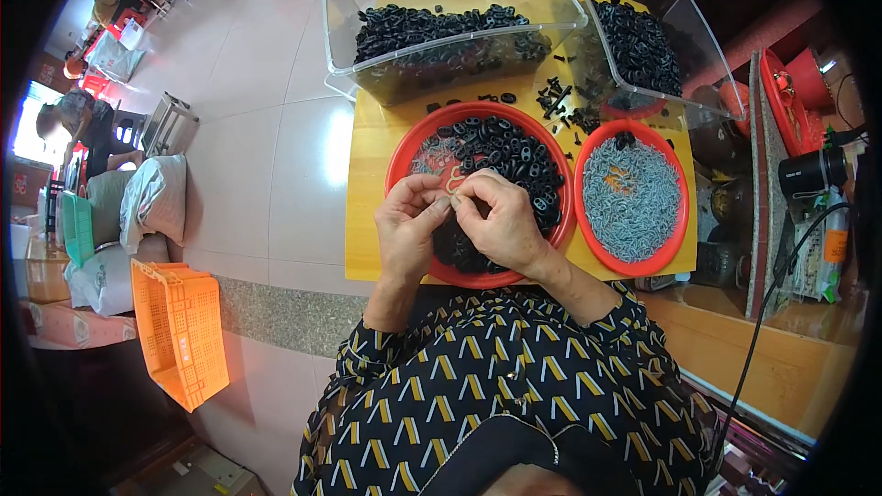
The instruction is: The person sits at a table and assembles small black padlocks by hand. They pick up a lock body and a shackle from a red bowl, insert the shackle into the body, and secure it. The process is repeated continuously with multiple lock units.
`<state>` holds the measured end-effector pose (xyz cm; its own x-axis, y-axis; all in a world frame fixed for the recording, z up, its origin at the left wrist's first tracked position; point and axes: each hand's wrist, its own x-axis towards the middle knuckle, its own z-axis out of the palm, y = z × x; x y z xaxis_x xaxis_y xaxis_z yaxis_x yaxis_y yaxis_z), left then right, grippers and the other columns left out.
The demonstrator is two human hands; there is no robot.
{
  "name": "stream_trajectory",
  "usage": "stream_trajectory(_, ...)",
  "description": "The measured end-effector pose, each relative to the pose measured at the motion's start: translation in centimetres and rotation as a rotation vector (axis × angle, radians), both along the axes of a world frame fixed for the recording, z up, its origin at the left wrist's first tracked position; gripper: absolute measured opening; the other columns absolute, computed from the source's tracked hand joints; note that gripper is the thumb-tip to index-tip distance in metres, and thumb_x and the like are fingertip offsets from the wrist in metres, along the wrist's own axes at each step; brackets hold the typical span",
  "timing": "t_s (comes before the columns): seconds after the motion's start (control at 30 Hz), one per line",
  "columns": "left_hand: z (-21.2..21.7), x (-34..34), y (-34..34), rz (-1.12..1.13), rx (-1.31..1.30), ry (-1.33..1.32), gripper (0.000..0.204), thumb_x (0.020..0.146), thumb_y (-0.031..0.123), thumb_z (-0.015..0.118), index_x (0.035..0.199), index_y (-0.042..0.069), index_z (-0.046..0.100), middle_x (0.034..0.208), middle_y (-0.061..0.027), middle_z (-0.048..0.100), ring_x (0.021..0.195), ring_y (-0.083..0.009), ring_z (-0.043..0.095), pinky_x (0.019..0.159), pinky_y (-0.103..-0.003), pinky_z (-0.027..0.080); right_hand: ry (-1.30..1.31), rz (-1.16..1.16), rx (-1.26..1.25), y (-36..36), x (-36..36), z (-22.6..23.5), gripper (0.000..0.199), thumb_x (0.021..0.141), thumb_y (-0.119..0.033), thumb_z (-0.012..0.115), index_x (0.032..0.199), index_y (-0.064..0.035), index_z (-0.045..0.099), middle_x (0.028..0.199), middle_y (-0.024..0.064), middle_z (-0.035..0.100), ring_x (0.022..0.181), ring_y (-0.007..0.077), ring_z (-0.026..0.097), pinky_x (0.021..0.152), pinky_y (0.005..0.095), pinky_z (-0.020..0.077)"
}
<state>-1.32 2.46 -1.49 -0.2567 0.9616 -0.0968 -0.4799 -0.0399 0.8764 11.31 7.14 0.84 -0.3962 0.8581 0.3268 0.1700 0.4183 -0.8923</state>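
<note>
My left hand (411,220) and my right hand (503,220) meet above a round red tray (399,158). Thumbs and fingertips of both are pinched together, nearly touching; whatever small thing sits between them is too hidden to name. Under and beyond my hands, the tray holds a heap of black oval pieces with two holes (519,158). Small silver screws (432,154) lie at its left side. To the right, a second red tray (682,220) holds a broad layer of similar silver screws (634,220).
Two clear plastic bins (459,60) (712,96) of black parts stand at the table's far side. Loose black pieces (553,96) lie between bins and trays on the yellow table (367,220). An orange crate (184,331) and white sacks (152,197) are on the floor at left, with people beyond.
</note>
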Motion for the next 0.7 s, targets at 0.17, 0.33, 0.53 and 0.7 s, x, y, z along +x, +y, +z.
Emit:
stream_trajectory(0.17,-0.4,0.6,-0.1,0.073,0.089,0.091,0.023,0.076,-0.007,0.055,0.099,-0.002,0.049,0.081,-0.0045,0.057,0.072,-0.0086,0.054,0.065,-0.019,0.043,0.024,-0.053,0.007,-0.2,-0.6,-0.1,0.004,0.070,0.000,0.057,0.070,-0.0003,0.053,0.068,0.0113,0.053,0.060,0.0253,0.054,0.053,0.0321,0.0430)
stream_trajectory(0.33,-0.2,1.2,-0.4,0.171,0.155,0.521,0.025,0.077,-0.008,0.053,0.101,-0.003,0.048,0.082,-0.0052,0.056,0.075,-0.0097,0.054,0.067,-0.020,0.044,0.042,-0.125,0.012,-0.2,-1.0,-0.7,0.004,0.071,0.000,0.057,0.070,-0.0009,0.053,0.067,0.0107,0.053,0.058,0.0246,0.053,0.052,0.0309,0.0428)
stream_trajectory(0.53,-0.1,0.6,-0.6,0.155,0.093,0.375,0.020,0.077,-0.007,0.054,0.097,-0.002,0.051,0.081,-0.0037,0.056,0.073,-0.0084,0.054,0.065,-0.020,0.045,-0.090,-0.047,-0.084,1.4,-0.9,-1.1,0.003,0.074,-0.003,0.058,0.075,0.0002,0.057,0.070,0.0068,0.056,0.061,0.0120,0.054,0.053,0.0250,0.0420)
stream_trajectory(0.7,-0.2,-0.3,-0.7,0.116,0.011,0.199,0.016,0.077,-0.005,0.054,0.093,-0.002,0.054,0.080,-0.0017,0.056,0.072,-0.0069,0.053,0.066,-0.020,0.044,-0.033,0.030,-0.228,1.7,0.2,-1.8,0.008,0.078,-0.001,0.055,0.085,0.0020,0.058,0.074,0.0026,0.057,0.062,0.0076,0.054,0.056,0.0202,0.0446)
